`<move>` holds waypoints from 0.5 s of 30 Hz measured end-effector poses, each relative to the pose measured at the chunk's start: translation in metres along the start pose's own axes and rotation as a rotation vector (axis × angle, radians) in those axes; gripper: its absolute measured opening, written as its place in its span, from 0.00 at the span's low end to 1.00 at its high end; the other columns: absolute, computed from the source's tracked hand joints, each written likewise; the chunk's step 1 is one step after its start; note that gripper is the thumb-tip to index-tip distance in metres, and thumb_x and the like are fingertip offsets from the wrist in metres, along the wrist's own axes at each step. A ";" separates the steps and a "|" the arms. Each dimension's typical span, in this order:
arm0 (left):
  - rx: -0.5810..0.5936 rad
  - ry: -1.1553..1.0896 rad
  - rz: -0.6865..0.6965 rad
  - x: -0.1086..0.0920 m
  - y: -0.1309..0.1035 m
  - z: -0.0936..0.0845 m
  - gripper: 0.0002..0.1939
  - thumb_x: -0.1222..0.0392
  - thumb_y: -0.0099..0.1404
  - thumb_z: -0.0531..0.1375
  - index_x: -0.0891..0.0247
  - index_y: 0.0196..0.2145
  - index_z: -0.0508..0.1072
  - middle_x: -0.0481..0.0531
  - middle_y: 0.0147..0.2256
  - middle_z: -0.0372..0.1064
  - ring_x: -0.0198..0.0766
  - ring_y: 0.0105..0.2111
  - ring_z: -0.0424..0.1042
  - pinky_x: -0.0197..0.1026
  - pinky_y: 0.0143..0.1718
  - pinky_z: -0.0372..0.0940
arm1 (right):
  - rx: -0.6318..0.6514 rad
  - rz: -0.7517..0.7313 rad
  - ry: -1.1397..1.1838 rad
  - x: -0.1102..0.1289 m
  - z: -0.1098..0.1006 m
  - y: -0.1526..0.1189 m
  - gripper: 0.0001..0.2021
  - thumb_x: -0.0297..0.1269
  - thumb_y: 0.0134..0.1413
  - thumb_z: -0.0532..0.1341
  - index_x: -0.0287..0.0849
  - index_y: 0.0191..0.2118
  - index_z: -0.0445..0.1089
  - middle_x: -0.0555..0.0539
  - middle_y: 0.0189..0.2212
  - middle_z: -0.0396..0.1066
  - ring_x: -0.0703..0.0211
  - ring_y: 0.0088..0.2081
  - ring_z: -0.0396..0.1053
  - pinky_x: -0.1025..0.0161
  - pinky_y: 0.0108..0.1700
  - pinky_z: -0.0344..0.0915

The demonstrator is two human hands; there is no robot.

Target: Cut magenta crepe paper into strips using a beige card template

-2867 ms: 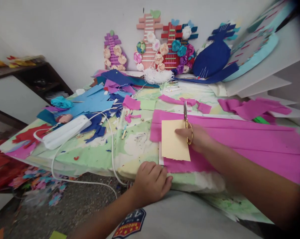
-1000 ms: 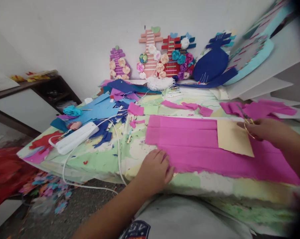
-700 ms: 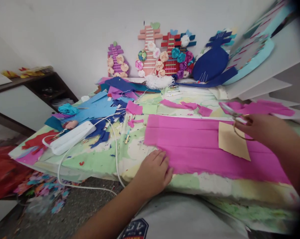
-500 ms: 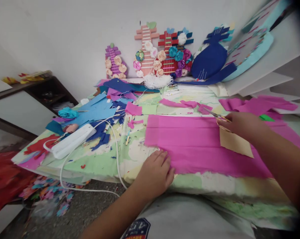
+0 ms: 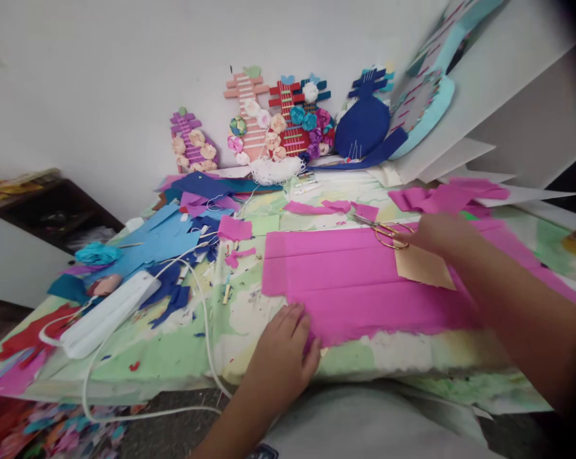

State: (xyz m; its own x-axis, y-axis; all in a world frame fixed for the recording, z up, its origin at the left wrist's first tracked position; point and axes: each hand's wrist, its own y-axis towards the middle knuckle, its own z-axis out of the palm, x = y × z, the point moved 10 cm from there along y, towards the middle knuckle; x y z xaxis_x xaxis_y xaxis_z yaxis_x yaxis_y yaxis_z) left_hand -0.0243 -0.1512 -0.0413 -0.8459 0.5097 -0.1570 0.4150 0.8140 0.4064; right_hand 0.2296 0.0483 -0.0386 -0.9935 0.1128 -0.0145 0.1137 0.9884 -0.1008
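A wide sheet of magenta crepe paper (image 5: 345, 274) lies across the table with fold lines along it. My left hand (image 5: 282, 341) rests palm down at its near left corner, fingers stretched over the edge. My right hand (image 5: 431, 239) is closed at the handles of the gold-handled scissors (image 5: 388, 234), whose blades point left over the far edge of the sheet. One handle ring shows clear of the fingers; the fingertips are partly hidden. Under this hand a tan piece of card (image 5: 424, 268) lies on the magenta paper.
Magenta scraps (image 5: 326, 207) lie behind the sheet. On the left are blue paper pieces (image 5: 158, 239), a white power strip (image 5: 108, 312) and its looping cable (image 5: 206, 331). Flower-decorated instrument-shaped crafts (image 5: 288, 121) lean against the wall, beside a dark blue one (image 5: 364, 124).
The view has turned rightward, so things appear further left. The scissors have shifted slightly left against the card, and more of their handle ring shows. My left hand stays at the sheet's corner.
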 end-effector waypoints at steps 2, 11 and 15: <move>-0.005 -0.004 0.002 0.001 0.000 0.001 0.15 0.62 0.58 0.52 0.74 0.41 0.69 0.65 0.42 0.66 0.48 0.44 0.64 0.52 0.46 0.62 | 0.101 0.093 0.003 -0.023 0.014 -0.005 0.27 0.60 0.38 0.53 0.33 0.24 0.66 0.36 0.23 0.66 0.45 0.30 0.65 0.58 0.29 0.55; -0.046 0.031 0.012 0.001 -0.002 0.002 0.15 0.62 0.58 0.50 0.72 0.40 0.70 0.64 0.42 0.66 0.48 0.43 0.65 0.53 0.44 0.63 | 0.146 0.049 0.108 -0.034 0.021 -0.008 0.22 0.55 0.41 0.54 0.37 0.20 0.65 0.42 0.23 0.67 0.56 0.25 0.64 0.63 0.26 0.56; -0.067 0.031 0.002 0.003 -0.004 0.001 0.15 0.61 0.59 0.50 0.69 0.39 0.70 0.62 0.42 0.67 0.47 0.43 0.65 0.52 0.43 0.63 | 0.089 0.099 0.141 -0.033 0.017 -0.002 0.17 0.50 0.36 0.59 0.37 0.20 0.64 0.43 0.20 0.66 0.56 0.23 0.63 0.63 0.22 0.55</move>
State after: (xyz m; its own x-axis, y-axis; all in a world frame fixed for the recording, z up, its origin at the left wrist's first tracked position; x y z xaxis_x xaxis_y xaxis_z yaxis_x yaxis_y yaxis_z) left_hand -0.0277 -0.1526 -0.0442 -0.8555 0.5017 -0.1284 0.3943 0.7918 0.4665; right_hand 0.2624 0.0411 -0.0553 -0.9672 0.2286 0.1104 0.2047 0.9595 -0.1934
